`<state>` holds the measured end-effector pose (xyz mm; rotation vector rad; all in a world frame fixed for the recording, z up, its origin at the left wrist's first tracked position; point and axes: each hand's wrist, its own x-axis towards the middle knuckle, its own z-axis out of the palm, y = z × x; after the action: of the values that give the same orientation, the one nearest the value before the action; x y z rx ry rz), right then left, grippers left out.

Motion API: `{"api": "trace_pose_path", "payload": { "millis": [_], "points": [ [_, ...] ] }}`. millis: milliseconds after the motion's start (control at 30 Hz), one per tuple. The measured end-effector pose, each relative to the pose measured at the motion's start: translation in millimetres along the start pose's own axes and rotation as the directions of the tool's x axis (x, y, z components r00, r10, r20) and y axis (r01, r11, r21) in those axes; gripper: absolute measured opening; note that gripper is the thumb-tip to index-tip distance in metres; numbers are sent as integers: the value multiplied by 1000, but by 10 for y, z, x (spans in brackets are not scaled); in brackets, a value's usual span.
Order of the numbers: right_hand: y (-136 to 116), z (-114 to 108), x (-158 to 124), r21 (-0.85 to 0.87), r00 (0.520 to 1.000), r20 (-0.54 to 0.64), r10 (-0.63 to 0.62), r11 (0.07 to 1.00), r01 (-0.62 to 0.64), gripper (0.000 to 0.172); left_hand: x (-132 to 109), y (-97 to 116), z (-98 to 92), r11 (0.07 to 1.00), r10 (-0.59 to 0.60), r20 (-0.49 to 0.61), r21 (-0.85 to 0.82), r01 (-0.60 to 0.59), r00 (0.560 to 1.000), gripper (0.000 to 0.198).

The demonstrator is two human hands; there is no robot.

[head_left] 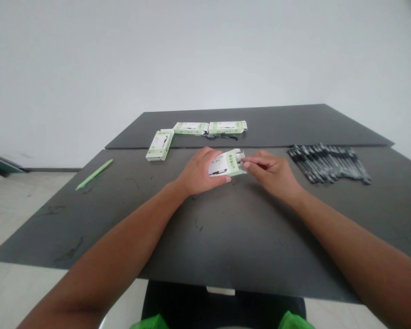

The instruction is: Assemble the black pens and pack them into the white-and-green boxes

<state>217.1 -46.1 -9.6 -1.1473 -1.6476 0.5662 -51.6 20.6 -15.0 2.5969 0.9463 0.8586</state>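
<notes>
My left hand [200,173] is wrapped round a small white and green pen box [222,165], which has a pen printed on its face. The box lies tilted above the dark table, its open end toward the right. At that open end, the thumb and finger of my right hand [269,171] are pinched together. What they hold, a flap or the end of a pen, is too small to tell. Right of my right hand lies a row of black and clear pens [329,163], side by side.
Three similar boxes lie farther back: one at the left [160,145], two in line [191,128] behind my hands. A few dark pens [222,136] lie just before them. A green pen [94,174] is at the left. A seam crosses the black table [226,237].
</notes>
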Motion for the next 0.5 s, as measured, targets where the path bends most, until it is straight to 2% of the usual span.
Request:
{"api": "trace_pose_path", "payload": {
  "millis": [67,133,267,333,367,433,500],
  "points": [
    [23,4,4,-5,997,79,-27,1000,27,23,2,2,1,1000,10,4,1,-10,1000,82],
    [46,8,4,5,994,114,-2,1000,1,23,5,5,2,1000,10,1,1,-10,1000,82],
    [74,21,1,53,993,67,96,994,-100,26,9,7,0,1000,-5,-9,1,5,1000,81],
    [61,19,2,40,993,71,92,995,-95,24,9,7,-2,1000,-7,-6,1,7,1000,81],
    [48,13,2,18,993,93,70,997,-72,27,8,7,-2,1000,-8,-3,1,8,1000,81],
    [18,-11,2,-18,988,149,27,1000,-24,45,6,7,-2,1000,-8,1,-2,8,1000,81],
    [6,-44,0,-17,984,178,2,1000,1,48,3,7,0,1000,-11,-5,-3,11,1000,81]
  ]
}}
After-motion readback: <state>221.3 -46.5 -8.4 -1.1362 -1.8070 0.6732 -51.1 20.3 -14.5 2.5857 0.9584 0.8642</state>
